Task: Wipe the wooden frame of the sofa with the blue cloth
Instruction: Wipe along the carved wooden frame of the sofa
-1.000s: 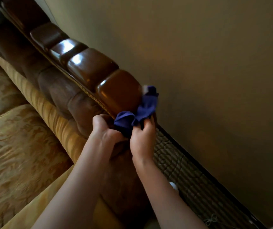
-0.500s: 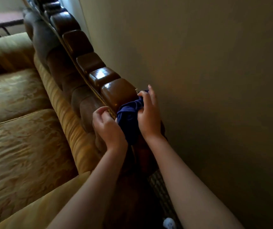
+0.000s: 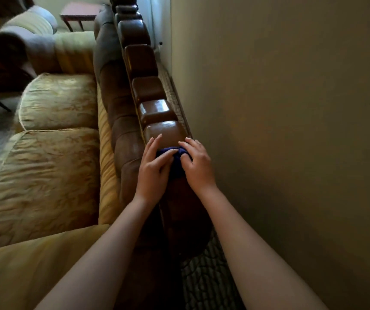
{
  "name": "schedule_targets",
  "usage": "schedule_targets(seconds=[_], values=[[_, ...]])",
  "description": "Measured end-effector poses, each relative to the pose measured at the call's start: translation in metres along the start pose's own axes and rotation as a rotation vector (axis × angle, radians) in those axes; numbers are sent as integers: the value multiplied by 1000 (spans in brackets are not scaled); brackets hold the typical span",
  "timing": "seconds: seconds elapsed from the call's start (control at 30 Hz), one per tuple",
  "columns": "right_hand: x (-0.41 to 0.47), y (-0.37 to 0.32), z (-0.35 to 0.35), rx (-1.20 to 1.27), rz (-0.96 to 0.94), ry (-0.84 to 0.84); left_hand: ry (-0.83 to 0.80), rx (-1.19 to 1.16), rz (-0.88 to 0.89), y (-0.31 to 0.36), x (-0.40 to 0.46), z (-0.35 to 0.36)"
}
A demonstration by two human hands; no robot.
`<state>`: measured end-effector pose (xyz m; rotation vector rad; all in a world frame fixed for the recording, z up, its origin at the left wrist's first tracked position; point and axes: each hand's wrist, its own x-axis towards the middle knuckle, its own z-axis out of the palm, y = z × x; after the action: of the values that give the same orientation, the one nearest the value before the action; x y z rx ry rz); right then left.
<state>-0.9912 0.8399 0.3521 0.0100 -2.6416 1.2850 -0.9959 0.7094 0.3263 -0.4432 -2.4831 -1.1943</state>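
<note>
Hands are pressing the blue cloth [image 3: 175, 161] flat-fingered, left hand [image 3: 153, 168] and right hand [image 3: 196, 163] either side; wooden frame [image 3: 155, 108] is running straight ahead

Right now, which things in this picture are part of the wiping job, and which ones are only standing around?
Part of the job:
- blue cloth, pressed on the frame
- wooden frame along the sofa back
- left hand and right hand, both flat on the cloth

Only standing around:
- seat cushions
- armchair
- small side table
- wall
</note>
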Motion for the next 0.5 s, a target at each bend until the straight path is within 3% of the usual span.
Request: schedule_targets(seconds=[0.2,0.37,0.5], values=[[52,2,5,22,73,-26,-28,88,-16,-13,57,1],[103,-10,12,-12,129,-104,-56,-15,-215,-26,106,-1],[119,-14,15,-37,170,-125,-115,-19,-273,-34,123,-1]])
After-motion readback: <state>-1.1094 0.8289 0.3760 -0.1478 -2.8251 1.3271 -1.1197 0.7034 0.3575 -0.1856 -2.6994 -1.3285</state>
